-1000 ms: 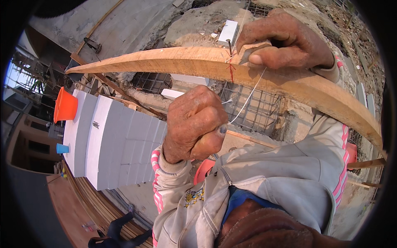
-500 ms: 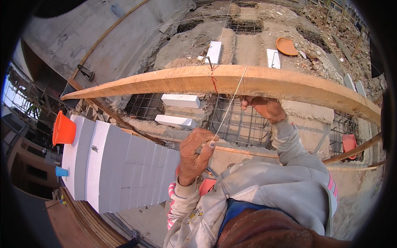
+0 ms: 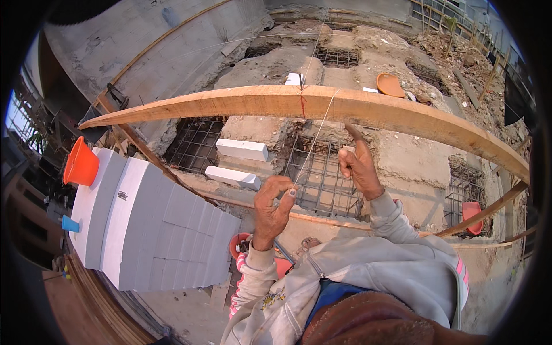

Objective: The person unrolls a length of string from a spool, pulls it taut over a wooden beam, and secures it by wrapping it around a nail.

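In the head view, a white string [image 3: 322,124] is pinched between the thumb and fingers of the left hand [image 3: 273,211], which is closed narrowly on it. From there the string is led in a nearly straight slant, up and to the right, over the near edge of a long wooden beam [image 3: 230,103] and across to its far edge. A nail [image 3: 301,81] is set upright by that far edge, left of the string, and a red mark [image 3: 303,106] is borne on the beam's near face just below it. Whether the string is tied to the nail cannot be told. The right hand [image 3: 361,165] is partly open, its forefinger stretched toward the beam's near edge; nothing can be made out in it, and whether the beam is touched cannot be told. Beyond the hands, a steel grid [image 3: 322,172] is seen in a pit, with two white blocks [image 3: 241,149] lying to its left.

For good handling, the pinch is best made firm and the pull even, so that slack is avoided. Rubbing against the beam's edge should be limited, the nail should not be knocked, and the line should not be snagged by the free forefinger.
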A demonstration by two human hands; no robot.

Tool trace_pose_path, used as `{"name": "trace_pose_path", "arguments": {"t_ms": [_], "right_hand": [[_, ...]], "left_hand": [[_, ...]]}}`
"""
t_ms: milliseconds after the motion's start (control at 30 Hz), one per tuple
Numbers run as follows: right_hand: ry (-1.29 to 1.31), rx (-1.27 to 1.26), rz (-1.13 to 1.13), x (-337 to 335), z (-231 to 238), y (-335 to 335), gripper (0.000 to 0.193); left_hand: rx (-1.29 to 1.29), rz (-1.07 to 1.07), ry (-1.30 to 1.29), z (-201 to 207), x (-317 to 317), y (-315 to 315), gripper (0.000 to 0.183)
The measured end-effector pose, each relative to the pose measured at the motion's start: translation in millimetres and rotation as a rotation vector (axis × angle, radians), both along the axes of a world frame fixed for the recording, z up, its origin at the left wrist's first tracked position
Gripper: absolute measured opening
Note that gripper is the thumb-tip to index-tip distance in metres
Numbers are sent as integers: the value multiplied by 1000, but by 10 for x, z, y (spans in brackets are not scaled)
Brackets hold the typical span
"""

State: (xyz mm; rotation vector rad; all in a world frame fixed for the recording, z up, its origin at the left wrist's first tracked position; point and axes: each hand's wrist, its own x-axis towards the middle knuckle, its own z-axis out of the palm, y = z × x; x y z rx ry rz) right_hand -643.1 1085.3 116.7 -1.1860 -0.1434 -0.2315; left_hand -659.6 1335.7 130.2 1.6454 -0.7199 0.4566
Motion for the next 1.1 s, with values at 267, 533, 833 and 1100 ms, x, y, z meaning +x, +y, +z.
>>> {"name": "trace_pose_path", "arguments": {"t_ms": [267, 533, 833, 1100], "right_hand": [[-33, 294, 238, -106, -139, 188, 22], [214, -532, 761, -356, -989, 333, 25], [229, -815, 1066, -336, -1848, 531, 26], [383, -991, 1315, -139, -2200, 405, 32]], "left_hand": [[17, 131, 71, -220, -46, 249, 9], [-23, -178, 591, -779, -136, 125, 39], [-114, -271, 916, -1037, -354, 300, 23], [-364, 406, 1088, -1576, -1244, 1381, 22]]}}
